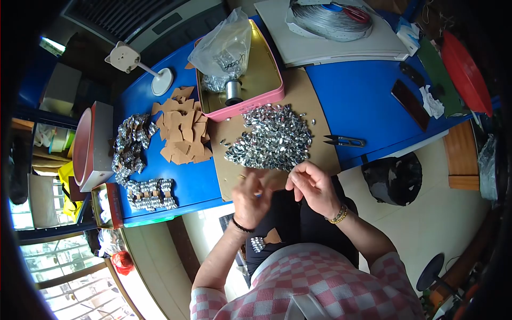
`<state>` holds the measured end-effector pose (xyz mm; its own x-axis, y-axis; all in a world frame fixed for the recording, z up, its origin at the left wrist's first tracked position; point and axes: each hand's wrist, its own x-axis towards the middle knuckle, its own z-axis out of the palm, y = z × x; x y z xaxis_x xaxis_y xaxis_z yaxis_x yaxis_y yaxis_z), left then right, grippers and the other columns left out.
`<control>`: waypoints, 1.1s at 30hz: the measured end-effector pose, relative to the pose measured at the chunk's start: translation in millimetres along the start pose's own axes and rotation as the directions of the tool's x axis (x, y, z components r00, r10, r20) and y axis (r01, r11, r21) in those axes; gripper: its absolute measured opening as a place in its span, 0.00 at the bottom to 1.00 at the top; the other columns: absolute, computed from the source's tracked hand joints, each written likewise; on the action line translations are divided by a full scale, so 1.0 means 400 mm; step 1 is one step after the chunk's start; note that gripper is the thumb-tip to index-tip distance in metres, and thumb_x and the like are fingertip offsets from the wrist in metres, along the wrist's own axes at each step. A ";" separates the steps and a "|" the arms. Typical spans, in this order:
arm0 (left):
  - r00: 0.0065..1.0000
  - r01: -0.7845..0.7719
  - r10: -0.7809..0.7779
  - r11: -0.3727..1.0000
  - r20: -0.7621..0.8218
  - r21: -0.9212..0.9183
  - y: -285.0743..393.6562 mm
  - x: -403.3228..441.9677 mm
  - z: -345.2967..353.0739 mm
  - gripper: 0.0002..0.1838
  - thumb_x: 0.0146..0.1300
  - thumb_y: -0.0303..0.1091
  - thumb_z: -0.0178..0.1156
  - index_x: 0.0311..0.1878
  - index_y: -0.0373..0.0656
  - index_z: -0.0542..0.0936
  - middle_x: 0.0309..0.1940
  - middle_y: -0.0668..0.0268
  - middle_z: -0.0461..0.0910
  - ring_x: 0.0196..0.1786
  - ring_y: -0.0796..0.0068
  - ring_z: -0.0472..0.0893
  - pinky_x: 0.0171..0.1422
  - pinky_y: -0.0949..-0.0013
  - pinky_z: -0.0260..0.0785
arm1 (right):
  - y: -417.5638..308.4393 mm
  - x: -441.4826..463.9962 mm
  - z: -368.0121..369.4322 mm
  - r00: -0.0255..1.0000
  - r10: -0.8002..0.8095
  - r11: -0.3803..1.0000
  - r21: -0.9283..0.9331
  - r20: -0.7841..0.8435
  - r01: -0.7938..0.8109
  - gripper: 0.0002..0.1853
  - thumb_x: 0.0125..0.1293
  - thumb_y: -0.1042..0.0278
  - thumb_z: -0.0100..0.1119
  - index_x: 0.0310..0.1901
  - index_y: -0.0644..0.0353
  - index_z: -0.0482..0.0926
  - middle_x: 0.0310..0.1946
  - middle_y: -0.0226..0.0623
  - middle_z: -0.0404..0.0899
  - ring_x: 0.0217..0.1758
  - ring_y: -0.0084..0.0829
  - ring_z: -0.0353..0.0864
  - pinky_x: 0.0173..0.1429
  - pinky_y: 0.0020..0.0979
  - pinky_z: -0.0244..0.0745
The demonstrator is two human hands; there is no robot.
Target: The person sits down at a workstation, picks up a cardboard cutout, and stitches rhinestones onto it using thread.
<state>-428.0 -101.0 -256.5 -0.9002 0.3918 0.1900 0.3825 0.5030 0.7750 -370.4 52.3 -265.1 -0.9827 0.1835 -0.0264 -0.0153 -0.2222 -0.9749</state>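
A heap of shiny silver beads (272, 140) lies on a brown cardboard sheet (320, 114) at the table's front. My left hand (252, 201) is raised just in front of the heap, its fingers smeared by motion. To its right, my right hand (314, 186) has thumb and fingertips pinched together; anything between them is too small to make out. Below my left hand, a small cardboard card (272, 236) with silver beads at one end rests on my lap. Thread snips (344, 141) lie to the right of the heap.
A pink tin (242, 110) holds a thread spool (233, 92) and a plastic bag (224, 45). Cut cardboard cards (184, 130) are piled left, beside bead-covered cards (149, 194). A dark phone (410, 104) lies right. A black bin (392, 178) stands on the floor.
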 end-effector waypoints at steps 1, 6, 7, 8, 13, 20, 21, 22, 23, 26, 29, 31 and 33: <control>1.000 0.000 0.000 1.000 -0.002 -0.004 -0.009 0.016 -0.002 0.09 0.46 0.18 0.58 0.33 0.40 0.76 0.27 0.59 0.75 0.26 0.61 0.76 0.30 0.68 0.70 | -0.004 0.001 -0.005 0.999 0.016 1.000 0.002 0.035 -0.016 0.06 0.66 0.70 0.48 0.35 0.64 0.70 0.23 0.29 0.73 0.20 0.13 0.67 0.22 0.15 0.63; 0.993 -0.056 0.078 0.971 -0.084 0.234 -0.075 0.063 0.008 0.07 0.50 0.23 0.57 0.34 0.42 0.77 0.28 0.57 0.74 0.26 0.56 0.77 0.29 0.61 0.69 | 0.005 -0.001 -0.004 0.994 0.051 0.999 -0.024 0.092 -0.049 0.06 0.66 0.70 0.48 0.34 0.64 0.70 0.23 0.29 0.72 0.19 0.12 0.66 0.22 0.14 0.62; 0.991 -0.069 0.096 0.962 -0.091 0.264 -0.079 0.066 0.014 0.06 0.50 0.24 0.57 0.34 0.43 0.77 0.28 0.57 0.74 0.27 0.55 0.77 0.29 0.60 0.69 | 0.008 -0.002 -0.005 0.995 0.052 0.998 -0.026 0.086 -0.050 0.06 0.66 0.70 0.48 0.34 0.64 0.70 0.23 0.29 0.72 0.19 0.12 0.66 0.22 0.14 0.62; 0.989 -0.081 0.114 0.953 -0.099 0.293 -0.082 0.068 0.019 0.06 0.51 0.25 0.56 0.34 0.43 0.77 0.29 0.57 0.75 0.27 0.54 0.77 0.29 0.59 0.69 | 0.012 -0.002 -0.006 0.995 0.037 0.999 -0.043 0.090 -0.033 0.06 0.66 0.70 0.48 0.34 0.64 0.70 0.22 0.29 0.72 0.19 0.12 0.66 0.22 0.14 0.62; 0.990 -0.073 0.102 0.963 -0.100 0.261 -0.086 0.075 0.020 0.05 0.52 0.25 0.56 0.33 0.43 0.77 0.29 0.57 0.75 0.27 0.54 0.77 0.29 0.59 0.69 | 0.006 0.001 0.000 0.995 0.022 0.989 -0.151 0.093 -0.008 0.05 0.65 0.72 0.48 0.34 0.64 0.70 0.20 0.28 0.71 0.17 0.13 0.67 0.21 0.16 0.62; 0.994 -0.062 0.067 0.997 -0.092 0.051 -0.067 0.069 0.009 0.07 0.49 0.19 0.57 0.33 0.40 0.78 0.26 0.63 0.76 0.24 0.70 0.77 0.27 0.71 0.69 | 0.026 0.007 0.013 0.997 -0.044 0.942 -0.329 0.064 0.063 0.04 0.63 0.74 0.50 0.36 0.64 0.70 0.18 0.29 0.72 0.17 0.16 0.71 0.21 0.19 0.65; 0.994 -0.061 0.065 0.997 -0.089 0.049 -0.069 0.057 0.012 0.07 0.49 0.19 0.57 0.33 0.40 0.78 0.26 0.63 0.76 0.24 0.70 0.77 0.27 0.71 0.69 | 0.030 0.006 0.014 0.994 -0.093 0.923 -0.369 0.061 0.109 0.04 0.63 0.74 0.50 0.36 0.64 0.71 0.18 0.30 0.73 0.18 0.18 0.72 0.21 0.20 0.65; 0.998 0.032 -0.040 0.991 -0.058 -0.128 -0.074 0.040 0.016 0.07 0.50 0.19 0.57 0.34 0.39 0.78 0.25 0.65 0.76 0.24 0.75 0.76 0.27 0.73 0.68 | 0.033 0.005 0.016 0.988 -0.143 0.900 -0.406 0.063 0.156 0.04 0.62 0.75 0.51 0.37 0.64 0.72 0.18 0.32 0.74 0.18 0.19 0.74 0.22 0.21 0.66; 0.990 0.128 -0.138 0.947 -0.011 -0.295 -0.078 0.022 0.018 0.07 0.51 0.18 0.57 0.34 0.37 0.77 0.25 0.67 0.76 0.24 0.79 0.75 0.27 0.76 0.68 | 0.032 0.007 0.019 0.988 -0.141 0.901 -0.405 0.065 0.155 0.04 0.62 0.75 0.51 0.37 0.64 0.72 0.18 0.32 0.74 0.18 0.19 0.74 0.22 0.21 0.66; 0.957 0.283 -0.280 0.822 0.083 -0.495 -0.056 -0.006 0.015 0.06 0.53 0.18 0.57 0.35 0.35 0.77 0.26 0.70 0.76 0.25 0.86 0.74 0.27 0.80 0.67 | 0.029 0.012 0.028 0.925 -0.362 0.743 -0.566 0.110 0.358 0.06 0.59 0.76 0.54 0.39 0.63 0.74 0.19 0.37 0.76 0.19 0.27 0.77 0.23 0.26 0.68; 0.917 0.386 -0.362 0.711 0.165 -0.587 -0.028 -0.018 0.020 0.04 0.56 0.19 0.55 0.35 0.34 0.76 0.27 0.72 0.76 0.27 0.89 0.73 0.28 0.82 0.67 | 0.034 0.006 0.027 0.932 -0.335 0.715 -0.606 0.138 0.347 0.07 0.57 0.78 0.54 0.39 0.63 0.75 0.20 0.40 0.76 0.20 0.32 0.77 0.23 0.27 0.68; 0.928 0.357 -0.346 0.710 0.141 -0.607 -0.033 -0.027 0.028 0.04 0.57 0.20 0.56 0.36 0.35 0.77 0.26 0.70 0.77 0.25 0.86 0.75 0.29 0.82 0.69 | 0.034 0.004 0.025 0.935 -0.321 0.700 -0.628 0.150 0.341 0.08 0.56 0.78 0.55 0.39 0.63 0.76 0.20 0.41 0.76 0.20 0.34 0.78 0.24 0.28 0.69; 0.931 0.344 -0.341 0.708 0.128 -0.617 -0.033 -0.036 0.033 0.05 0.57 0.20 0.56 0.37 0.36 0.77 0.25 0.69 0.77 0.25 0.85 0.75 0.29 0.82 0.70 | 0.033 0.001 0.026 0.936 -0.324 0.713 -0.614 0.138 0.338 0.08 0.55 0.79 0.55 0.38 0.63 0.76 0.20 0.41 0.76 0.20 0.34 0.77 0.24 0.29 0.69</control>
<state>-417.3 -103.1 -277.3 -0.9421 0.2919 -0.1649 -0.1676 0.0159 0.9857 -372.9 39.3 -275.7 -0.9401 0.1113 0.3221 -0.2297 0.4913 -0.8401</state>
